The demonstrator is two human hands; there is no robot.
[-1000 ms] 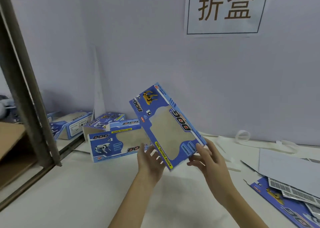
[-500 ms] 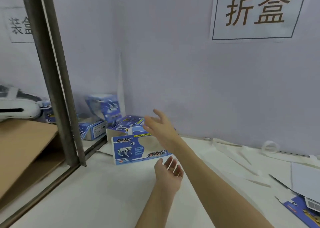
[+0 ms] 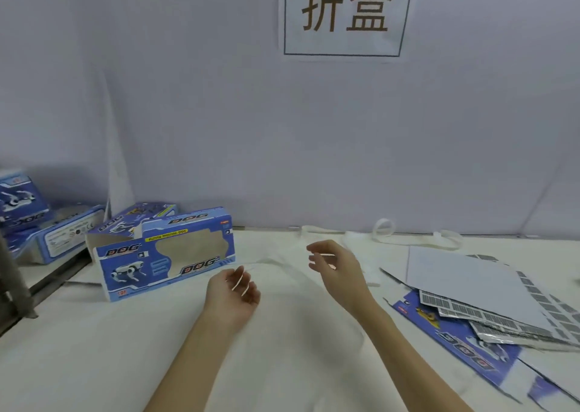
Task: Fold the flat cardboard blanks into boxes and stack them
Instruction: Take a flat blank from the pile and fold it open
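Note:
A folded blue "DOG" box (image 3: 169, 255) with a cut-out window stands on the white table (image 3: 94, 349) at the left. Right behind it sits a second folded box (image 3: 125, 223). My left hand (image 3: 232, 292) hovers palm up just right of the front box, fingers relaxed and holding nothing. My right hand (image 3: 335, 267) floats over the table's middle, fingers loosely curled and empty. A pile of flat blue and grey cardboard blanks (image 3: 477, 298) lies at the right.
More folded boxes (image 3: 62, 233) sit past a metal frame post (image 3: 12, 273) at the far left. White strips and loops (image 3: 386, 229) lie along the back wall. A paper sign (image 3: 345, 13) hangs on the wall above.
A second ago both hands held a box in the air. It has left them, and both hands have drawn back empty; the right hand pulled away from the boxes toward the middle.

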